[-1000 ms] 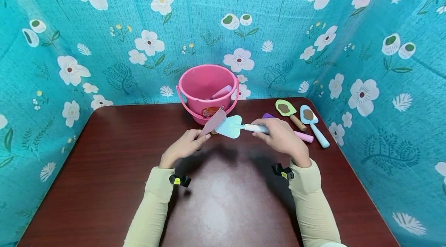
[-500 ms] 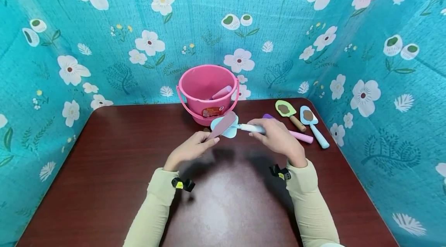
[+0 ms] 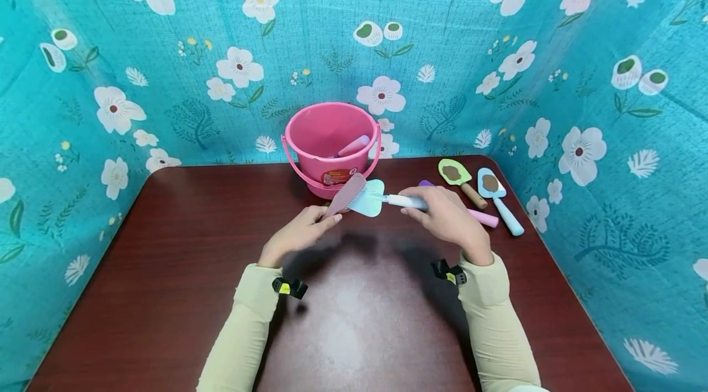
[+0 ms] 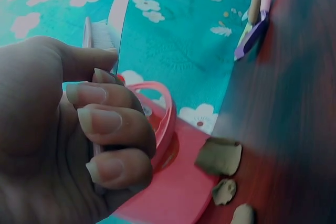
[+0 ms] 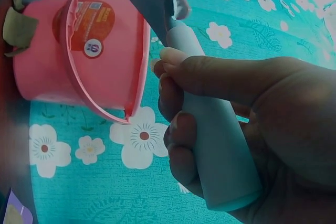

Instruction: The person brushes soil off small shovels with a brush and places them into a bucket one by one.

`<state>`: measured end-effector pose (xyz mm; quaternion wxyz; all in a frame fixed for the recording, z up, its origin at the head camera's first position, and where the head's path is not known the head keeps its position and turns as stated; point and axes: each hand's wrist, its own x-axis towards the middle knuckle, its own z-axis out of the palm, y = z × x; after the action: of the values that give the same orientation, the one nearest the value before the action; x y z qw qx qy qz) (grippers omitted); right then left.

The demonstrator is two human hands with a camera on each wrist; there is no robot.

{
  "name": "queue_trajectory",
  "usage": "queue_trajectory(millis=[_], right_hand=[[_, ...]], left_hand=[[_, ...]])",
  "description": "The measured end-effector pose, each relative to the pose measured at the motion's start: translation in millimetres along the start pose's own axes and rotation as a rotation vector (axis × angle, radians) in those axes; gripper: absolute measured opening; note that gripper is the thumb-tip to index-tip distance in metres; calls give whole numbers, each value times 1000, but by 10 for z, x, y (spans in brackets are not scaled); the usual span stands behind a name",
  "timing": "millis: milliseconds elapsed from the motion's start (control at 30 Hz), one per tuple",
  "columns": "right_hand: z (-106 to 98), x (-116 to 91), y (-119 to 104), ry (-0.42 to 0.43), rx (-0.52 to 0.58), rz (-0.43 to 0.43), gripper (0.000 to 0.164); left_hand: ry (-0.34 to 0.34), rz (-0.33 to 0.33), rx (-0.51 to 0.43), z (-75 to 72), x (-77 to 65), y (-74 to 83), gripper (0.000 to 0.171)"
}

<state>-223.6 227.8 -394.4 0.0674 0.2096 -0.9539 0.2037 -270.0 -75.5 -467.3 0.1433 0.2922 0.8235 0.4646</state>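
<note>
Left hand [image 3: 303, 231] curls round brush [image 3: 348, 189]; right hand [image 3: 447, 215] grips trowel [image 3: 373, 198] by the handle. Both tools above the table [image 3: 193, 226], toward its far edge. Brush slants far-right across blade's left end; trowel roughly parallels that edge. Left hand's nearer the blade. Versus 0.5 s ago: brush further left, more blade bare.

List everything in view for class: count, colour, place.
Bucket: 1, pink, back of table
Handle: 1, pink, inside bucket
Brush: 1, mauve, above table
Held trowel: 1, light blue, above table
Green trowel: 1, green, right
Blue trowel: 1, blue, far right
Purple trowel: 1, purple and pink, right
Lumps: 3+, brownish, beside bucket
Table: 1, brown, underneath
Cloth: number unclear, turquoise, around table
Sleeves: 2, pale yellow, foreground
Wrist cameras: 2, black, on sleeves
Left hand: 1, holding brush
Right hand: 1, holding trowel
</note>
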Motion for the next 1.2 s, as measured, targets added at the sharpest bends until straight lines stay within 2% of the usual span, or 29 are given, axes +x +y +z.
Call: queue_trajectory(millis=[200,300,500,733,833,1067,1200], right_hand=[[-9,-23,20,19,6,1,28],[-13,-30,20,20,25,6,29],[-8,-22,0,12,65,10,25],[19,-17,-23,8,64,7,25],[19,-15,-32,6,61,3,26],[-13,-4,-18,9,15,-10,25],[-19,-13,9,23,-4,-10,27]], left_hand=[[-18,-56,-55,-88,-51,-72,35],[-25,-47,-92,-122,-65,-66,36],[-47,-7,-133,-115,-80,83,31],[-113,22,-167,22,-63,245,33],[-106,24,-147,61,-45,255,32],[-34,-3,8,50,-13,141,34],[-21,-32,12,5,-11,46,32]])
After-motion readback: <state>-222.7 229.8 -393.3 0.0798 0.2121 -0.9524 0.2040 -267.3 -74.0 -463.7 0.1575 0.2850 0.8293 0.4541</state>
